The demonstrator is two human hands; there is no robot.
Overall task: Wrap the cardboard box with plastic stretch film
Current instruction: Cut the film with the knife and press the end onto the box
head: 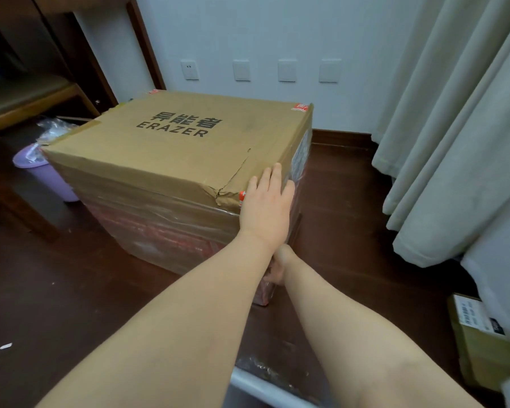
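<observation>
A big brown cardboard box [171,148] printed "ERAZER" stands on the dark floor. Clear stretch film [165,228] covers its side faces; the top is bare and its near corner is torn. My left hand [265,201] lies flat, palm down, on that near right top corner, holding nothing. My right hand [277,269] is lower down against the box's near vertical corner, on the film. My left forearm hides its fingers, so its grip is unclear. No film roll is visible.
A lilac plastic bin [42,172] stands left of the box beside dark wooden furniture [42,69]. Curtains [454,128] hang on the right, with a small labelled carton [480,337] below them. Crumpled film on a white bar [262,375] lies near my feet.
</observation>
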